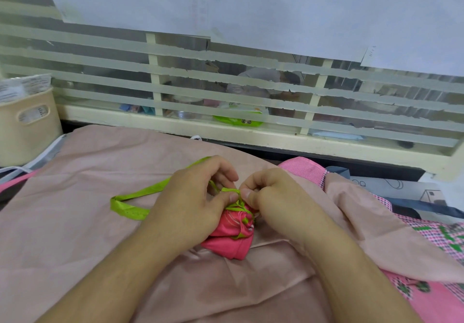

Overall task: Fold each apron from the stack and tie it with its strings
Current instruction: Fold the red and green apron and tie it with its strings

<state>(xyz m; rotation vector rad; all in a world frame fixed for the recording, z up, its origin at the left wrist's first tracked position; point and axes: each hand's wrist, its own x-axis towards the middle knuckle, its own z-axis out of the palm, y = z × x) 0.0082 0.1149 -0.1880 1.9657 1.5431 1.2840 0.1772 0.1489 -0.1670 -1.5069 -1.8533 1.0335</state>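
Both the left hand [190,197] and right hand [266,192] pinch the green strings [234,192] directly atop the folded pink apron [229,234], whose loose tail [140,197] trails leftward.

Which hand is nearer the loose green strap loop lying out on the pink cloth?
Left. The left hand sits right beside the strap loop, which trails out to its left; the right hand is across the folded apron.

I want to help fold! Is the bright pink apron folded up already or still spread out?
Folded up. The pink apron is a small tight bundle, and both hands' fingers pinch its green string over the top.
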